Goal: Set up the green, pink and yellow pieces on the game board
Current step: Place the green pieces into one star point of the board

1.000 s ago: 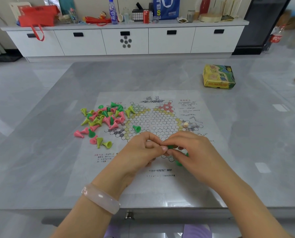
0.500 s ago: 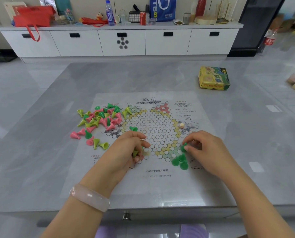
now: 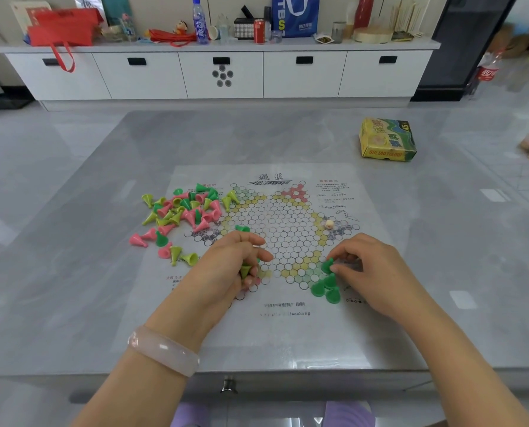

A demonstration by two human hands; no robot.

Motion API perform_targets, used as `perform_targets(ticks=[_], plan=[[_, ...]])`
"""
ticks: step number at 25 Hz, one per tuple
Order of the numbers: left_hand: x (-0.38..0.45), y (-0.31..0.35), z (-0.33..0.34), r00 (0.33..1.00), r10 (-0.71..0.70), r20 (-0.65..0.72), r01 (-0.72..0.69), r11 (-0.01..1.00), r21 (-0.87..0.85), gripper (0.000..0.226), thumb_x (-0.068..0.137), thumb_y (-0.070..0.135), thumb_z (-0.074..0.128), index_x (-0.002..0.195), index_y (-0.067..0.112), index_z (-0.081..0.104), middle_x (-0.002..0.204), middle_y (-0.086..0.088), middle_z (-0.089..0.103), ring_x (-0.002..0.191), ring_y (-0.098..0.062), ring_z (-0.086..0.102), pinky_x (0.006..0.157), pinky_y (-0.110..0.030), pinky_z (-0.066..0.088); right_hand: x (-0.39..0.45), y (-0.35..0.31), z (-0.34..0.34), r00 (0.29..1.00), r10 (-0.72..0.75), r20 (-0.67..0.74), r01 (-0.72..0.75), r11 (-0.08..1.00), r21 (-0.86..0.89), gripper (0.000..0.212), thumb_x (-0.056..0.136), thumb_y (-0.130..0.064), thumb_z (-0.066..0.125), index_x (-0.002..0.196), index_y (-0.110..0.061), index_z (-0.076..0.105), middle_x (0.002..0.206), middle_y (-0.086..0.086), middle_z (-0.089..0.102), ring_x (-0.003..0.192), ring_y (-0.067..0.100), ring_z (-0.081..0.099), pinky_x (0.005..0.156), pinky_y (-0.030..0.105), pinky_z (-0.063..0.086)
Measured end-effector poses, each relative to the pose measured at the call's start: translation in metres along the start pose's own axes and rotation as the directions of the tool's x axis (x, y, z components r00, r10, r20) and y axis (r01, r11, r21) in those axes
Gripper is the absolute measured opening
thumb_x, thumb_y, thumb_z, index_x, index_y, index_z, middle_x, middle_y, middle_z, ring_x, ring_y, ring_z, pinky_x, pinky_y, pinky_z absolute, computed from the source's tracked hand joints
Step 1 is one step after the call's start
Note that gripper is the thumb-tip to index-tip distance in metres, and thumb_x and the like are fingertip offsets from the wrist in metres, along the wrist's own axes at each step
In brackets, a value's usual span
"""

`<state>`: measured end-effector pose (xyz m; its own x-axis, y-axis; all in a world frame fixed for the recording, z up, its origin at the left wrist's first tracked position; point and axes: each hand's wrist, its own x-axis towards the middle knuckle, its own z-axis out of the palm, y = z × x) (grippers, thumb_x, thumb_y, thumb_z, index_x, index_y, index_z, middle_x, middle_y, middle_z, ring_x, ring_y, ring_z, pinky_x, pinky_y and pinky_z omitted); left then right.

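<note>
I see the board (image 3: 288, 229), a printed paper sheet, lying flat on the grey table (image 3: 103, 167). My right hand (image 3: 371, 269) pinches a green piece (image 3: 328, 265) between thumb and fingertips at the board's near-right star point, just far of three green pieces (image 3: 325, 289) already standing there. My left hand (image 3: 229, 266) is curled around a yellow-green piece (image 3: 245, 270) over the near-left part of the board; I cannot tell whether it holds more. One green piece (image 3: 242, 228) sits on the board just beyond that hand. The pile (image 3: 183, 211) of green, pink and yellow pieces lies at the board's left edge, spilling onto the table. A small die (image 3: 329, 224) rests on the board's right side. A box (image 3: 388, 139) sits far right.
</note>
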<state>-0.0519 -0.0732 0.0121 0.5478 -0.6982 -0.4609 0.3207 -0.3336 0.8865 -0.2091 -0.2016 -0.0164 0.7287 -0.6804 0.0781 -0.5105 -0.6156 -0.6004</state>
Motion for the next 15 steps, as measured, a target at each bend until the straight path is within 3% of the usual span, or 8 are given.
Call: perform_targets(ticks=[4,10,15], plan=[[0.0001,-0.0002,-0.0002,1.0,0.0,0.002,0.0,1.0,0.005,0.032,0.076,-0.011,0.032,0.088,0.009,0.053,0.077,-0.009,0.058,0.047,-0.013,0.039,0.041,-0.021,0.031,0.0002,0.0005,-0.0003,1.0,-0.004,0.009,0.004,1.0,0.017,0.013,0.08,-0.012,0.064,0.082,-0.024,0.067,0.085,-0.007,0.055,0.082,0.008,0.052,0.072,0.014,0.038],[-0.0006,0.0005,-0.001,1.0,0.004,0.009,-0.004,1.0,-0.005,0.032,0.076,-0.012,0.031,0.088,0.009,0.054,0.077,-0.009,0.058,0.049,-0.014,0.039,0.037,-0.018,0.032,0.0003,0.0016,-0.0002,1.0,-0.002,0.028,0.001,1.0,0.018,0.014,0.081,-0.013,0.063,0.083,-0.026,0.066,0.091,-0.005,0.056,0.085,0.009,0.052,0.071,0.01,0.036],[-0.002,0.0003,-0.0006,1.0,-0.006,0.008,0.007,0.999,-0.052,0.032,0.077,-0.012,0.031,0.089,0.007,0.054,0.084,-0.012,0.057,0.054,-0.017,0.038,0.051,-0.026,0.032,-0.0015,0.0029,-0.0045,0.999,-0.013,0.034,0.012,1.0,0.024,0.024,0.083,-0.007,0.057,0.095,-0.027,0.063,0.09,-0.011,0.054,0.083,-0.005,0.049,0.07,0.002,0.037]])
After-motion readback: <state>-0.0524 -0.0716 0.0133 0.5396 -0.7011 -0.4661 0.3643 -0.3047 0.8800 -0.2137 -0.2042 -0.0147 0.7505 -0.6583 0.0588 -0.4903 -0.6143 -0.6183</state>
